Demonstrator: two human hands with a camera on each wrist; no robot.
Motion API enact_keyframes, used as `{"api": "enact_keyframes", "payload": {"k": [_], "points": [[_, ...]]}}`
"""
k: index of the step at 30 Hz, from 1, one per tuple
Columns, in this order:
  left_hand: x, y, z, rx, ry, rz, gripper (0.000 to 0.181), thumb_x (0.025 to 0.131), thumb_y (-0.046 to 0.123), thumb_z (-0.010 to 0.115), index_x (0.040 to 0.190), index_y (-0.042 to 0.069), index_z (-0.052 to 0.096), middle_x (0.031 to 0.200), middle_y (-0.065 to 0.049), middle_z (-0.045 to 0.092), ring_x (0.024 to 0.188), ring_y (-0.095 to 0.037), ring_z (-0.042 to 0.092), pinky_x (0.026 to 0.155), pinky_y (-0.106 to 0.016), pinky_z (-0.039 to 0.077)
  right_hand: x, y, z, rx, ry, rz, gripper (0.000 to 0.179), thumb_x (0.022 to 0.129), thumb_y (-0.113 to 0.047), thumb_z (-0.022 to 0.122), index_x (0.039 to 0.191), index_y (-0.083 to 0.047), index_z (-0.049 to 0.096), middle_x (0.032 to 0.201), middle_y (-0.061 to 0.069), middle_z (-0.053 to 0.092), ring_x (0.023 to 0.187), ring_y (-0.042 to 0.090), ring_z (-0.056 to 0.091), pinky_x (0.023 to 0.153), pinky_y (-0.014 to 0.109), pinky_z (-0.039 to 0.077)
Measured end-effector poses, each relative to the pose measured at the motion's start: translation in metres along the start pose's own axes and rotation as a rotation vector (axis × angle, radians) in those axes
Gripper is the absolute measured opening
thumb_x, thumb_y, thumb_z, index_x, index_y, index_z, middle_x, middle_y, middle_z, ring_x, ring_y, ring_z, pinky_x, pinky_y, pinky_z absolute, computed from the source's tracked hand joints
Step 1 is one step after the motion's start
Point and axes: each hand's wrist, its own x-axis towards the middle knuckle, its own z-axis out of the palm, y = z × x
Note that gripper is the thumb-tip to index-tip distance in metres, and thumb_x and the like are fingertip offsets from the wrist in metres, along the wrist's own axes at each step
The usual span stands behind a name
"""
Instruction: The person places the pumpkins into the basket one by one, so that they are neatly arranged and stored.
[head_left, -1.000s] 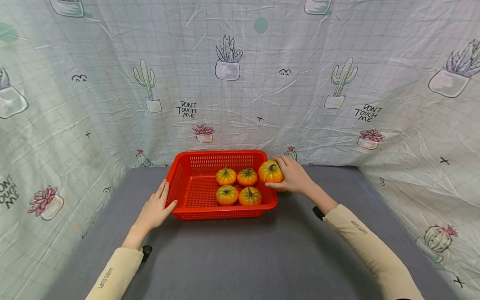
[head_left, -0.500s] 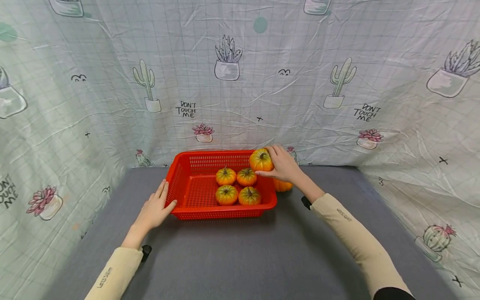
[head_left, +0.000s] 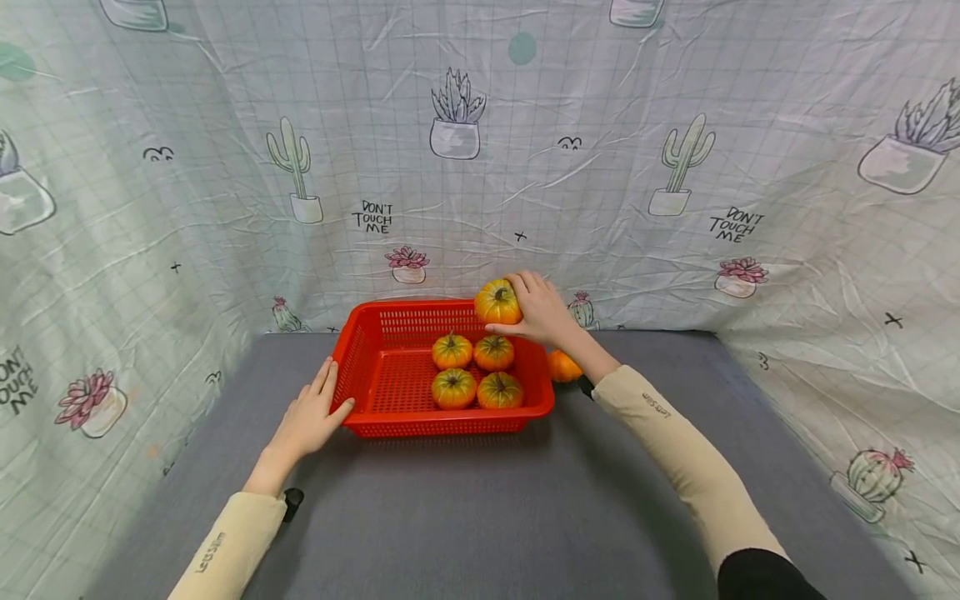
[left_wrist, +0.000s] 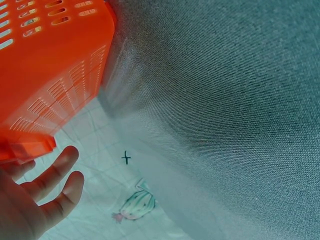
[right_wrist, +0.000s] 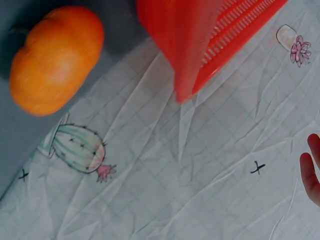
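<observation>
My right hand [head_left: 542,310] grips a small orange-yellow pumpkin [head_left: 497,302] from its right side, raised over the back right of a red plastic basket [head_left: 442,424]. Several like pumpkins [head_left: 453,389] sit below it in the basket's right half, stems up. At the basket's left rim rests my left hand [head_left: 307,417], its fingers extended along the outer side; the left wrist view has these fingers [left_wrist: 70,187] loosely bent beside the red wall [left_wrist: 55,65]. Only fingertips [right_wrist: 311,175] of the right hand show in the right wrist view, with the held pumpkin out of sight there.
Another pumpkin [head_left: 563,367] lies on the grey tabletop [head_left: 465,517] just outside the basket's right wall, partly behind the right forearm. A pale cactus-print cloth [head_left: 525,192] hangs behind the table and along both sides.
The right hand has carried its pumpkin left and up, from the basket's right rim to over the back right. The pumpkin outside now shows more. The left hand stays put.
</observation>
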Motion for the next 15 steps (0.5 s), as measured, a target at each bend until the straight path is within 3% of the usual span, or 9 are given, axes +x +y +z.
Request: {"api": "enact_keyframes", "payload": {"k": [15], "points": [[0.000,-0.001,0.001,0.002,-0.001,-0.001,0.072,0.089,0.037,0.044,0.142,-0.002,0.012,0.148,-0.021,0.012,0.114,-0.050,0.036,0.087,-0.064,0.033,0.029,-0.024,0.012,0.166,0.034,0.026,0.080,0.068,-0.056,0.066,0.126,-0.009,0.038,0.114,0.012,0.043,0.095,0.024,0.048,0.084,0.043,0.042]]}}
